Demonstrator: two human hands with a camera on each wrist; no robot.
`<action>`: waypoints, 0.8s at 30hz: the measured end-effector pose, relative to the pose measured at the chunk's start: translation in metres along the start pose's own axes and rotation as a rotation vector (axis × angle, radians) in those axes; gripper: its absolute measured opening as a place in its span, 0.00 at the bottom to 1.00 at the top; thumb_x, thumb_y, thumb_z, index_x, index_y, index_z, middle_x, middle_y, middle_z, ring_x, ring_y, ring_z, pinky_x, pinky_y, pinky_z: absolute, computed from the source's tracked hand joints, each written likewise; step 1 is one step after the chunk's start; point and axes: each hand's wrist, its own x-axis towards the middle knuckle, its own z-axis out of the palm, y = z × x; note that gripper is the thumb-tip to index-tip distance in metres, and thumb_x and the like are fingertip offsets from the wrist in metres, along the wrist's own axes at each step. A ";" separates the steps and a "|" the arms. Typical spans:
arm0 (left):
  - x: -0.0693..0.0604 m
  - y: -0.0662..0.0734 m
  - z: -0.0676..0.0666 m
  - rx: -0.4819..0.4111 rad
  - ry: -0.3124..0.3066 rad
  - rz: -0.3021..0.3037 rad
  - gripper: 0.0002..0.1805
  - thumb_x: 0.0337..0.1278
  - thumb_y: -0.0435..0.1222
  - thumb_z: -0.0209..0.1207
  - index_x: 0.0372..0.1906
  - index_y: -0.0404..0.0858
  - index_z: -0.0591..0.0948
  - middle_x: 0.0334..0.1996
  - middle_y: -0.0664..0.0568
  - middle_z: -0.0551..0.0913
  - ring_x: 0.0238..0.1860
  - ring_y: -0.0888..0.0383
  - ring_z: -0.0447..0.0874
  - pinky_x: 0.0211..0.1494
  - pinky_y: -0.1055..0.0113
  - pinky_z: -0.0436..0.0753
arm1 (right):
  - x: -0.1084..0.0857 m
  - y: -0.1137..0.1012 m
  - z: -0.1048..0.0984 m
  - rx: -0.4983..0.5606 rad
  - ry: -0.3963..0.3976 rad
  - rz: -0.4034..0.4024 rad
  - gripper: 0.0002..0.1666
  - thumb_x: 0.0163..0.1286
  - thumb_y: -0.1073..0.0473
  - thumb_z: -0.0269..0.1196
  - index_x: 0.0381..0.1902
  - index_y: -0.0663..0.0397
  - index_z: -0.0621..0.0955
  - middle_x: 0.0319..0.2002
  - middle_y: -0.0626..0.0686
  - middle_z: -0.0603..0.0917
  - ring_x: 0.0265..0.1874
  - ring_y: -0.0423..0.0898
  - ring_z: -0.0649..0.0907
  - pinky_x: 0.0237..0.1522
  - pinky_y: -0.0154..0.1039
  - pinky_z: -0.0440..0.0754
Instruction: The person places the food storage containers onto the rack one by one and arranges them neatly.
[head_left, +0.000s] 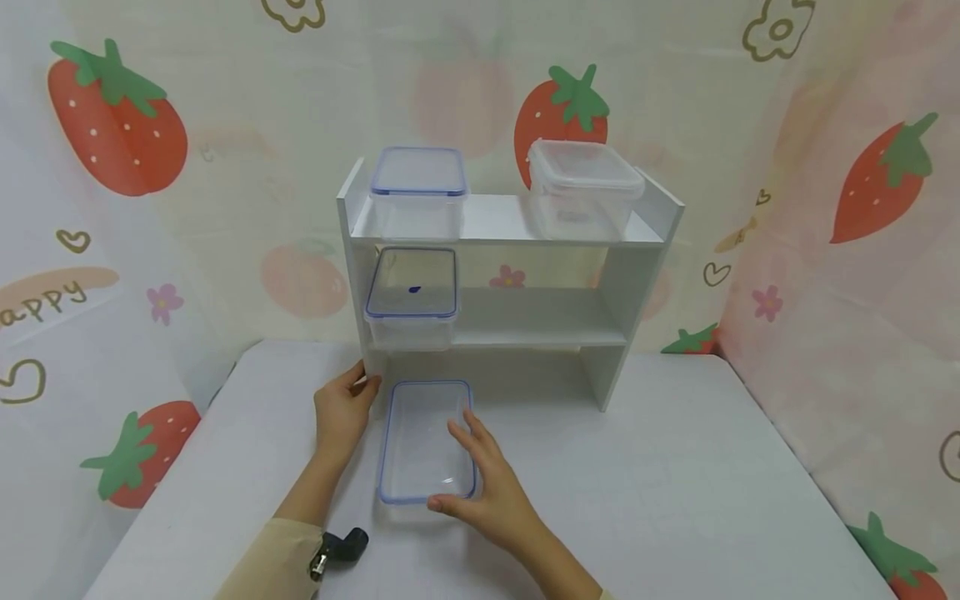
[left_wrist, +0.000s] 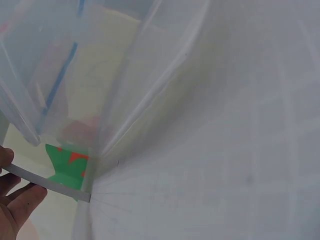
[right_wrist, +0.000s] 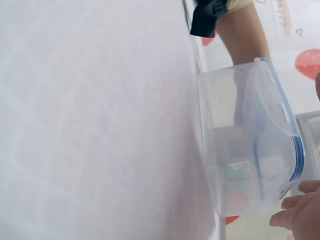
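A clear plastic food container with a blue-edged lid sits on the table in front of a white shelf rack. My left hand pinches the lower front edge of the rack's left side panel, thumb on one face and fingers on the other. Over the container's right side hangs my right hand, fingers spread and thumb by the near right corner. In the right wrist view its fingertips are close to the lid's rim; whether they touch is unclear.
On the top shelf stand a blue-lidded container at left and a white-lidded one at right. Another dark-blue-rimmed container occupies the middle shelf's left end. Strawberry-print cloth surrounds the white-covered table.
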 end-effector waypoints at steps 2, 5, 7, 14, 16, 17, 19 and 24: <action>0.001 0.000 0.001 0.001 0.001 0.001 0.21 0.67 0.33 0.66 0.63 0.36 0.82 0.55 0.39 0.86 0.45 0.45 0.92 0.42 0.63 0.91 | -0.001 0.002 0.001 0.004 -0.012 0.021 0.59 0.55 0.44 0.79 0.80 0.34 0.62 0.83 0.51 0.50 0.80 0.62 0.55 0.73 0.71 0.63; 0.001 0.000 0.001 0.002 -0.001 -0.001 0.21 0.67 0.33 0.66 0.63 0.36 0.81 0.56 0.39 0.86 0.45 0.45 0.92 0.43 0.61 0.91 | -0.001 0.004 0.002 -0.001 -0.025 0.042 0.60 0.55 0.44 0.80 0.80 0.32 0.61 0.84 0.50 0.49 0.80 0.61 0.55 0.73 0.71 0.63; 0.001 -0.001 0.001 0.002 -0.005 -0.003 0.21 0.67 0.33 0.65 0.63 0.36 0.81 0.56 0.39 0.86 0.45 0.45 0.92 0.44 0.59 0.91 | -0.002 0.006 0.002 -0.001 -0.030 0.050 0.60 0.55 0.44 0.80 0.80 0.31 0.60 0.84 0.50 0.48 0.80 0.61 0.54 0.73 0.71 0.62; 0.000 -0.002 0.002 -0.001 -0.010 -0.013 0.21 0.67 0.34 0.66 0.63 0.36 0.82 0.56 0.39 0.86 0.45 0.45 0.92 0.43 0.60 0.91 | -0.004 0.016 0.007 0.011 -0.027 0.068 0.63 0.52 0.45 0.81 0.81 0.36 0.61 0.84 0.53 0.42 0.81 0.63 0.49 0.74 0.73 0.60; 0.000 -0.002 0.001 -0.002 -0.007 -0.015 0.21 0.67 0.34 0.66 0.63 0.37 0.82 0.56 0.40 0.86 0.45 0.46 0.92 0.42 0.64 0.91 | -0.004 0.018 0.008 0.015 -0.033 0.079 0.65 0.51 0.45 0.82 0.81 0.34 0.59 0.84 0.53 0.39 0.81 0.63 0.48 0.74 0.73 0.59; 0.000 -0.002 0.002 -0.002 -0.005 -0.016 0.21 0.66 0.34 0.66 0.62 0.37 0.82 0.56 0.40 0.86 0.45 0.46 0.92 0.42 0.66 0.91 | -0.005 0.019 0.008 0.014 -0.036 0.084 0.66 0.50 0.45 0.82 0.81 0.34 0.59 0.84 0.53 0.38 0.81 0.63 0.47 0.74 0.73 0.59; 0.000 -0.002 0.002 -0.004 -0.001 -0.021 0.21 0.66 0.34 0.66 0.62 0.37 0.82 0.55 0.40 0.86 0.45 0.46 0.92 0.41 0.69 0.90 | -0.004 0.021 0.009 0.022 -0.044 0.091 0.67 0.50 0.45 0.82 0.82 0.34 0.58 0.84 0.52 0.37 0.81 0.63 0.46 0.74 0.72 0.59; 0.001 -0.002 0.001 -0.004 -0.002 -0.028 0.21 0.67 0.34 0.66 0.63 0.37 0.82 0.55 0.40 0.86 0.45 0.46 0.92 0.42 0.72 0.89 | -0.004 0.026 0.013 0.020 -0.065 0.106 0.69 0.47 0.44 0.83 0.82 0.35 0.57 0.84 0.48 0.34 0.81 0.62 0.45 0.75 0.70 0.59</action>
